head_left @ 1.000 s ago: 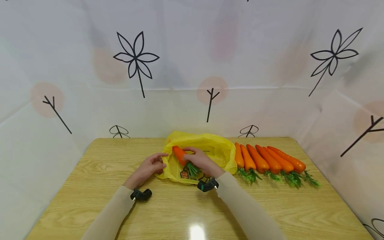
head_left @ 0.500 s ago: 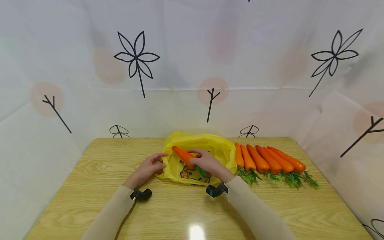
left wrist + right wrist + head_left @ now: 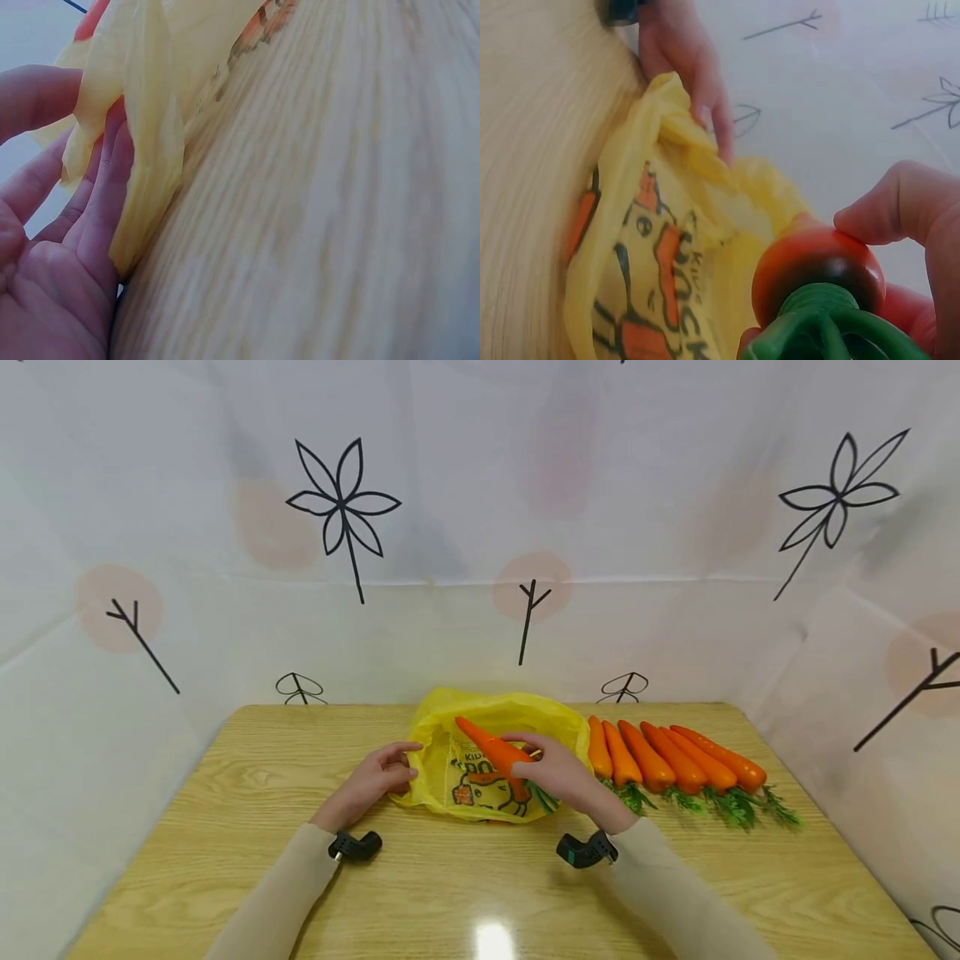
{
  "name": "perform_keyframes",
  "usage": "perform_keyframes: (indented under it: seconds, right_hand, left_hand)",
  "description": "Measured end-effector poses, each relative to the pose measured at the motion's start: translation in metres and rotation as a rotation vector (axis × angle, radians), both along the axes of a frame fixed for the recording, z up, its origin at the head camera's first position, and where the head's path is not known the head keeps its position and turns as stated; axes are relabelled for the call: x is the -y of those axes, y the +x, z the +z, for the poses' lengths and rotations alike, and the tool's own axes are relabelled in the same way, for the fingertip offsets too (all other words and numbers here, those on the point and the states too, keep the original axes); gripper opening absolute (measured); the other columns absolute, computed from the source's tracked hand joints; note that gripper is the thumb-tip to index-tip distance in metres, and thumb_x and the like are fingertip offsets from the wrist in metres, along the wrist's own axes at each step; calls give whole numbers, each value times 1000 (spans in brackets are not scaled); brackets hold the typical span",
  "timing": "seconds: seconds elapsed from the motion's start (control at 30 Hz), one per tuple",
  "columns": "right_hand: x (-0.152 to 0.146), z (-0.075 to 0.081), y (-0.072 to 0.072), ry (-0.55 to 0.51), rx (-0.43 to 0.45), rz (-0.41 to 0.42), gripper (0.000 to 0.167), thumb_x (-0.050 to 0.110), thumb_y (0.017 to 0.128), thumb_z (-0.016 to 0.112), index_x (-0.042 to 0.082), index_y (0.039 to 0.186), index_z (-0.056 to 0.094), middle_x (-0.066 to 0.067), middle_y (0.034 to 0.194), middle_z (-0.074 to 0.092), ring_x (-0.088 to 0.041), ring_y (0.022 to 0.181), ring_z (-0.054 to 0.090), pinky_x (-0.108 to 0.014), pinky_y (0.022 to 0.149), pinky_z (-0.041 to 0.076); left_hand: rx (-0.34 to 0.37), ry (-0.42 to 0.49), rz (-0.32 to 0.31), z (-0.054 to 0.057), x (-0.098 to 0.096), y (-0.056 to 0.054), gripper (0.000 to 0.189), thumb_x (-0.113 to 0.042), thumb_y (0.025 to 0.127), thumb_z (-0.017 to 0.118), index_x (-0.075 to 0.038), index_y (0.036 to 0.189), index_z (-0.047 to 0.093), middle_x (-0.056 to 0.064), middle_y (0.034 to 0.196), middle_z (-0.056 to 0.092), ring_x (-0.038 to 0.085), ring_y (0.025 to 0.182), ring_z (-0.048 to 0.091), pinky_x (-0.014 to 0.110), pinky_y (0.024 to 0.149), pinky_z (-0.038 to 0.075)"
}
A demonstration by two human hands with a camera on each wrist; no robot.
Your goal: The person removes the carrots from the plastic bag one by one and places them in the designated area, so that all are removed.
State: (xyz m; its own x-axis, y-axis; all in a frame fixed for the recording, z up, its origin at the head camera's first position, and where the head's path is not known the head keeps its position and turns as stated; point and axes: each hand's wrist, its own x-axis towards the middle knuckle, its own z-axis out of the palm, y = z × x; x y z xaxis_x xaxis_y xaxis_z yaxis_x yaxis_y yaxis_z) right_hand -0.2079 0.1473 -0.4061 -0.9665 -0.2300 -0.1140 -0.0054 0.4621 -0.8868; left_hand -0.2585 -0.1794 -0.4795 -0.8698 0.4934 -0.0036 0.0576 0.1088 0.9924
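Observation:
My right hand [image 3: 558, 771] grips an orange carrot [image 3: 486, 745] with green leaves near its leafy end, its tip pointing up and left. The carrot is over the mouth of a yellow plastic bag [image 3: 427, 789], which lies on its side with printed lettering and a cartoon showing. In the right wrist view, the thumb [image 3: 889, 206] presses the carrot's thick end beside the green stem [image 3: 821, 296]. At the bag's left edge, my left hand [image 3: 371, 781] holds the rim; the left wrist view has the yellow film [image 3: 154, 150] between its fingers.
Several carrots [image 3: 678, 764] with green tops lie in a row on the wooden table [image 3: 300, 902], just right of the bag. A white patterned cloth [image 3: 450, 635] hangs behind the table and at its sides.
My right hand has drawn the carrot rightward and a little up from the bag's left side, uncovering more of the print. The left hand has stayed on the rim.

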Motion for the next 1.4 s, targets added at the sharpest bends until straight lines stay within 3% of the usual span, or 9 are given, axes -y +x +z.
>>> perform_keyframes:
  seconds: [0.43,0.73,1.2,1.4]
  right_hand:
    - [-62,17,22,121,-85,-49,55,12,86,64,20,140,58,-13,114,60,-27,85,56,-38,69,48]
    - [-107,26,38,159,-154,-71,55,11,90,62,12,144,53,-19,127,55,-29,95,52,-38,72,48]
    - [-179,22,52,267,-145,-151,60,24,100,60,9,154,39,-31,141,39,-39,108,49,-38,72,48]
    - [-210,20,56,291,-195,-179,57,22,102,58,2,152,39,-30,130,44,-30,95,53,-33,67,47]
  left_hand:
    - [-5,-1,8,-3,-1,-1,51,-9,99,62,0,146,45,14,101,50,18,73,49,30,67,48]
    - [-4,-9,12,-1,0,-2,52,-8,98,63,0,146,45,15,103,50,18,74,49,30,68,48]
    - [7,-3,33,-1,0,-1,50,-7,98,62,0,145,47,13,104,47,18,76,50,30,69,49]
    - [19,2,20,-1,0,-2,51,-9,99,63,-1,146,45,13,104,47,19,75,49,31,68,49]
